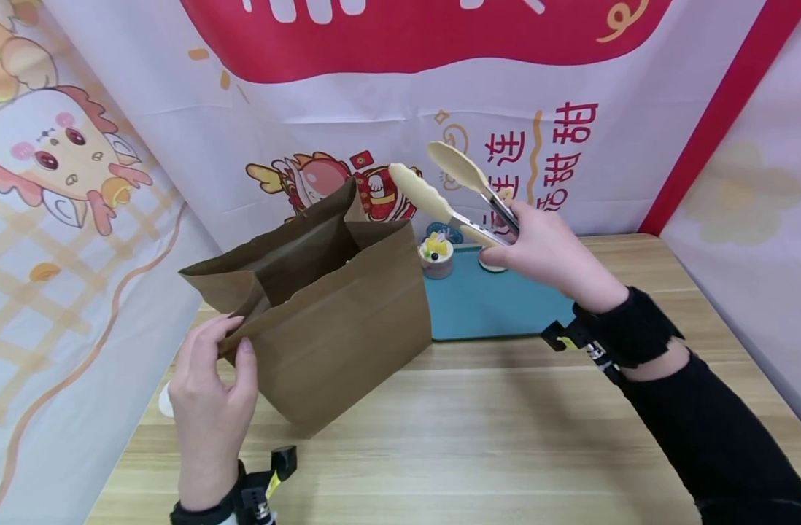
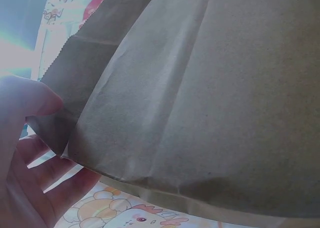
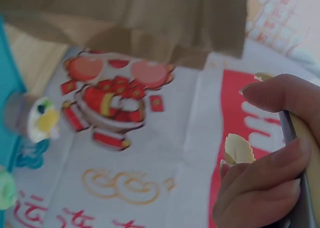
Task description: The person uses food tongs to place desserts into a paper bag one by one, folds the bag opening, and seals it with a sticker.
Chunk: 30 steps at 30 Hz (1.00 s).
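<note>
An opened brown paper bag (image 1: 348,343) stands tilted on the table, its mouth facing up. My left hand (image 1: 210,397) grips the near left corner of the bag's rim; in the left wrist view, the thumb (image 2: 35,100) lies on one side of the paper and the fingers on the other. My right hand (image 1: 551,251) holds kitchen tongs (image 1: 422,193) with cream-coloured tips, spread apart with nothing between them. Those tips are up beside the bag's far right corner. Below them, a small cup dessert (image 1: 436,259) with yellow topping sits at the left of a blue tray (image 1: 499,310).
Partly hidden under my right hand is another small item with a pale rim (image 1: 492,268); a green topping (image 3: 6,188) shows in the right wrist view. A white object (image 1: 166,399) peeks out left of my left hand. Printed cloth walls (image 1: 348,102) surround the wooden table (image 1: 440,437).
</note>
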Each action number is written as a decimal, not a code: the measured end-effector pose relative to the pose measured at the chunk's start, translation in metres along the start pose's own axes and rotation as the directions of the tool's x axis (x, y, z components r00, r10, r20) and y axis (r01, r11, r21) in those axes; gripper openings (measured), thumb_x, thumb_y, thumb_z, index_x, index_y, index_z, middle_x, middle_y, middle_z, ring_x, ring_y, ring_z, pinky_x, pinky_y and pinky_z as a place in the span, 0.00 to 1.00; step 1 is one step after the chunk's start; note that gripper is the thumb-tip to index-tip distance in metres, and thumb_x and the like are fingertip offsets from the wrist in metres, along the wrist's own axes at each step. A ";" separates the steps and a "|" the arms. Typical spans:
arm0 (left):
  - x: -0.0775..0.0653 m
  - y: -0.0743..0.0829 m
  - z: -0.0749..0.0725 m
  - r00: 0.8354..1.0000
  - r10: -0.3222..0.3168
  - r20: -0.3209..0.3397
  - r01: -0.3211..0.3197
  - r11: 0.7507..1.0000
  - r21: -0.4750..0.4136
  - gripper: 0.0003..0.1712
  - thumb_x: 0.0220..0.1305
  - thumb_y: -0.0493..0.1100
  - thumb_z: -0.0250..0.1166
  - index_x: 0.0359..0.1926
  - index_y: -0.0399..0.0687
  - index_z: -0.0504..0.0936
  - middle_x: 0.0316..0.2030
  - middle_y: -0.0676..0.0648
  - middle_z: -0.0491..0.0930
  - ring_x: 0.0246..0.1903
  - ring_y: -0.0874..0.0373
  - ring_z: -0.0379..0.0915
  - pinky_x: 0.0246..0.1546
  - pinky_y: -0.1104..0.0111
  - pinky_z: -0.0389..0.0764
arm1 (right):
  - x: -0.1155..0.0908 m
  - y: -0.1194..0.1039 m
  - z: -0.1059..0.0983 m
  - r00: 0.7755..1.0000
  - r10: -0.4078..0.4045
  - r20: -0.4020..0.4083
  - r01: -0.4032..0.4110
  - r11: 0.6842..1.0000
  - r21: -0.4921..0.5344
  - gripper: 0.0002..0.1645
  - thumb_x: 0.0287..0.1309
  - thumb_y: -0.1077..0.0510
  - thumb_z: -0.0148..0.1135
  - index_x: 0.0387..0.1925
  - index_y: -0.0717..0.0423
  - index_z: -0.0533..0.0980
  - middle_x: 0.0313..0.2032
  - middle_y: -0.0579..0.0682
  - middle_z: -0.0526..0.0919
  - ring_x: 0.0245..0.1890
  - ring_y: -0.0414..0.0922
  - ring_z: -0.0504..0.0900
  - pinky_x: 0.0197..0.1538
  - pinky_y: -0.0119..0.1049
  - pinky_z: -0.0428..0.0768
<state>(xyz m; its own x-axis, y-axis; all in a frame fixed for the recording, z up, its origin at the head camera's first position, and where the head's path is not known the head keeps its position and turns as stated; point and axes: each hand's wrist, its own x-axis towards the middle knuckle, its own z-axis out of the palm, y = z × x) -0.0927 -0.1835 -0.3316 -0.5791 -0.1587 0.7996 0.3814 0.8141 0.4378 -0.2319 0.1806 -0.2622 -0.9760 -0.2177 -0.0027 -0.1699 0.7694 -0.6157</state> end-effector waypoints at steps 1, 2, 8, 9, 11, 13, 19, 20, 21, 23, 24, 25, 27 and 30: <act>0.000 0.000 0.000 1.000 0.001 -0.001 -0.001 1.000 0.001 0.15 0.60 0.28 0.59 0.48 0.30 0.80 0.46 0.33 0.81 0.44 0.49 0.74 0.50 0.86 0.68 | 0.001 0.004 0.001 1.000 0.003 -0.003 -0.003 1.000 0.004 0.33 0.51 0.46 0.68 0.52 0.59 0.68 0.32 0.55 0.73 0.30 0.49 0.71 0.28 0.36 0.69; 0.000 0.000 0.000 1.000 0.002 -0.002 -0.002 1.000 0.003 0.15 0.60 0.28 0.59 0.48 0.29 0.80 0.46 0.33 0.81 0.44 0.49 0.74 0.50 0.86 0.68 | 0.002 0.009 0.003 1.000 0.012 -0.005 -0.012 1.000 0.004 0.34 0.51 0.46 0.68 0.53 0.59 0.67 0.32 0.55 0.73 0.30 0.48 0.71 0.28 0.36 0.68; -0.001 0.000 -0.001 1.000 0.000 -0.004 0.000 1.000 0.019 0.14 0.60 0.28 0.59 0.47 0.29 0.80 0.46 0.33 0.81 0.43 0.46 0.74 0.49 0.87 0.67 | 0.007 0.036 0.015 0.997 0.072 0.003 -0.072 0.997 0.018 0.39 0.50 0.45 0.69 0.56 0.63 0.66 0.33 0.56 0.75 0.28 0.48 0.71 0.26 0.36 0.68; -0.002 0.000 -0.001 1.000 -0.002 -0.005 0.002 1.000 0.020 0.14 0.60 0.28 0.59 0.47 0.29 0.80 0.46 0.33 0.81 0.43 0.46 0.74 0.49 0.87 0.67 | 0.009 0.040 0.018 0.997 0.079 0.002 -0.079 0.997 0.012 0.40 0.50 0.45 0.69 0.57 0.64 0.66 0.35 0.58 0.77 0.29 0.48 0.71 0.26 0.36 0.68; -0.002 -0.001 -0.001 1.000 -0.004 -0.006 0.004 1.000 0.018 0.14 0.60 0.28 0.59 0.48 0.29 0.80 0.46 0.33 0.81 0.43 0.47 0.74 0.49 0.87 0.67 | 0.012 0.051 0.024 0.995 0.099 -0.003 -0.099 0.995 -0.003 0.41 0.49 0.44 0.69 0.58 0.64 0.67 0.40 0.60 0.78 0.32 0.50 0.72 0.28 0.36 0.69; -0.002 -0.001 -0.001 1.000 -0.002 -0.010 0.002 1.000 0.016 0.14 0.60 0.28 0.59 0.48 0.29 0.80 0.46 0.33 0.81 0.44 0.48 0.74 0.50 0.87 0.68 | 0.017 0.064 0.030 0.994 0.113 -0.010 -0.113 0.993 -0.020 0.41 0.49 0.45 0.68 0.57 0.65 0.67 0.45 0.62 0.79 0.35 0.51 0.74 0.30 0.36 0.71; -0.002 -0.002 0.000 1.000 0.009 -0.019 -0.009 1.000 0.009 0.14 0.60 0.28 0.59 0.47 0.29 0.80 0.45 0.33 0.81 0.44 0.53 0.74 0.49 0.87 0.68 | 0.029 0.107 0.053 0.990 0.122 -0.071 -0.126 0.990 -0.057 0.32 0.48 0.43 0.69 0.43 0.65 0.72 0.34 0.58 0.76 0.32 0.51 0.73 0.28 0.36 0.69; -0.002 -0.002 0.000 1.000 0.009 -0.019 -0.009 1.000 0.008 0.14 0.60 0.28 0.59 0.47 0.29 0.80 0.45 0.33 0.81 0.44 0.55 0.74 0.49 0.87 0.68 | 0.030 0.113 0.056 0.988 0.133 -0.076 -0.138 0.988 -0.065 0.32 0.47 0.43 0.68 0.42 0.65 0.72 0.33 0.58 0.76 0.31 0.51 0.72 0.27 0.36 0.69; -0.002 -0.002 0.000 1.000 0.010 -0.020 -0.009 1.000 0.009 0.14 0.59 0.28 0.59 0.47 0.29 0.80 0.45 0.34 0.81 0.44 0.56 0.74 0.49 0.87 0.68 | 0.031 0.118 0.059 0.986 0.150 -0.074 -0.155 0.985 -0.069 0.33 0.48 0.42 0.68 0.43 0.65 0.71 0.34 0.58 0.76 0.31 0.51 0.73 0.27 0.36 0.68; -0.002 -0.002 0.000 1.000 0.010 -0.021 -0.010 1.000 0.006 0.14 0.59 0.28 0.59 0.47 0.29 0.80 0.45 0.34 0.81 0.44 0.60 0.73 0.49 0.87 0.68 | 0.033 0.127 0.064 0.981 0.182 -0.063 -0.187 0.980 -0.073 0.35 0.49 0.41 0.67 0.46 0.66 0.70 0.37 0.61 0.77 0.33 0.52 0.73 0.29 0.36 0.68; -0.002 -0.002 0.000 1.000 0.011 -0.021 -0.011 1.000 0.003 0.14 0.59 0.28 0.60 0.47 0.29 0.80 0.45 0.34 0.81 0.44 0.61 0.73 0.48 0.87 0.68 | 0.034 0.131 0.066 0.979 0.197 -0.052 -0.201 0.977 -0.073 0.37 0.49 0.41 0.67 0.48 0.66 0.70 0.39 0.62 0.78 0.35 0.53 0.74 0.30 0.36 0.69; -0.002 -0.002 0.000 1.000 0.012 -0.021 -0.012 1.000 0.000 0.14 0.59 0.28 0.60 0.47 0.30 0.81 0.45 0.34 0.81 0.45 0.62 0.73 0.48 0.87 0.68 | 0.035 0.134 0.068 0.977 0.211 -0.040 -0.213 0.974 -0.075 0.38 0.50 0.40 0.66 0.50 0.67 0.69 0.40 0.63 0.78 0.35 0.53 0.74 0.30 0.36 0.69; -0.002 -0.003 0.001 1.000 0.014 -0.020 -0.014 1.000 -0.002 0.14 0.59 0.28 0.60 0.47 0.30 0.81 0.45 0.34 0.81 0.45 0.62 0.73 0.48 0.87 0.69 | 0.037 0.141 0.073 0.974 0.226 -0.025 -0.227 0.971 -0.074 0.40 0.51 0.40 0.66 0.52 0.68 0.68 0.39 0.63 0.78 0.34 0.53 0.74 0.30 0.36 0.69; -0.001 -0.003 0.001 1.000 0.016 -0.019 -0.016 1.000 -0.002 0.14 0.59 0.28 0.60 0.47 0.30 0.81 0.45 0.34 0.81 0.45 0.60 0.73 0.48 0.87 0.68 | 0.038 0.148 0.078 0.972 0.236 -0.018 -0.236 0.969 -0.077 0.41 0.51 0.40 0.66 0.52 0.69 0.67 0.37 0.61 0.76 0.33 0.52 0.73 0.28 0.36 0.69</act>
<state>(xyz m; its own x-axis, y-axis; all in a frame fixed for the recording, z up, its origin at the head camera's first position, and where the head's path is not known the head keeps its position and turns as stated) -0.0938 -0.1849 -0.3345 -0.5590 -0.1564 0.8143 0.3919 0.8156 0.4258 -0.2840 0.2396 -0.4146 -0.9908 -0.0197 -0.1338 0.0556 0.8427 -0.5355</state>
